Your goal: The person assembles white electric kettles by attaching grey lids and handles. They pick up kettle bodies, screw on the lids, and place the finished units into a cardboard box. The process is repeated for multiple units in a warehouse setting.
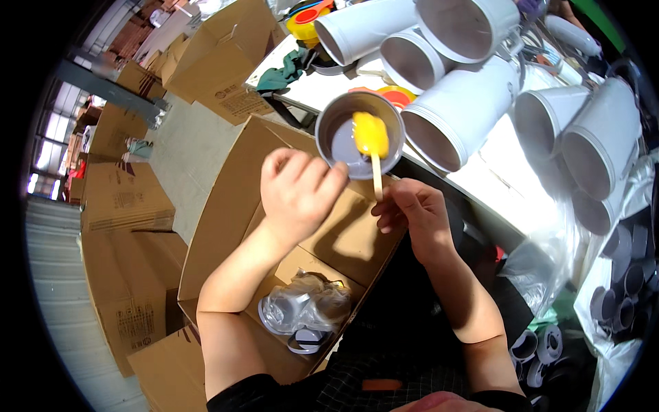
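A grey round container (pixel 329 118), its mouth facing me, is up between the cardboard box and the white table. My left hand (pixel 302 189) is closed at its lower left rim, fingers curled; the thumb's exact grip is partly hidden. In front of the container's mouth stands a yellow-headed stick (pixel 371 135), its glossy, rounded head up and its pale handle down. My right hand (pixel 415 213) pinches the lower end of that handle. Below my hands is the open cardboard box (pixel 223 213), with grey parts in clear plastic wrap (pixel 309 305) at its bottom.
Large grey cylinders (pixel 463 110) lie on the white table (pixel 508 182) at the right. Red and yellow round pieces (pixel 395 96) and a dark green cloth (pixel 281 74) lie there too. Cardboard boxes (pixel 127 199) stand at the left. Small grey rings (pixel 549 343) are at the lower right.
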Tool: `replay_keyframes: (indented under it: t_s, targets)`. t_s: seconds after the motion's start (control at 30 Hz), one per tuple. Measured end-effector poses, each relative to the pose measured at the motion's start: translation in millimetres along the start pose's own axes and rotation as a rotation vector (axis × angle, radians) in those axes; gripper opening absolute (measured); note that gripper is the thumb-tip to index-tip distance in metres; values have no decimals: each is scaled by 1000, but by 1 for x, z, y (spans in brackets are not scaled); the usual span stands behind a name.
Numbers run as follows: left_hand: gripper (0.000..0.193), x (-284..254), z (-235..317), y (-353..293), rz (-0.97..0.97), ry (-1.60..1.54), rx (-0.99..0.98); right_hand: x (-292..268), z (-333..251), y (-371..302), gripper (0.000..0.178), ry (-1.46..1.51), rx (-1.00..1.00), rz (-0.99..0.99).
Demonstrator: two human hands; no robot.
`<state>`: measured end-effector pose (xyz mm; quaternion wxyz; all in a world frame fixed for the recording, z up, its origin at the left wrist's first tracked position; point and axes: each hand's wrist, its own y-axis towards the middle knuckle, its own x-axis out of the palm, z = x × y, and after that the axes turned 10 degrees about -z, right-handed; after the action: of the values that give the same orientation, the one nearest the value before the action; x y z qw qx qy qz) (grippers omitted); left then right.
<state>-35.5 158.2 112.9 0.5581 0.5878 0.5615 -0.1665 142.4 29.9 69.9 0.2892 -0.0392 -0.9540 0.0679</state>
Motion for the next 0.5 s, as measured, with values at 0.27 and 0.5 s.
replay_keyframes:
  t_s: [0.27, 0.5]
  targets:
    - [16, 0, 70, -3, 108, -136, 59, -7, -14, -68, 18, 5, 140, 147]
    - [11, -2, 97, 0, 116, -202, 41, 6, -6, -99, 19, -1381, -671, 316]
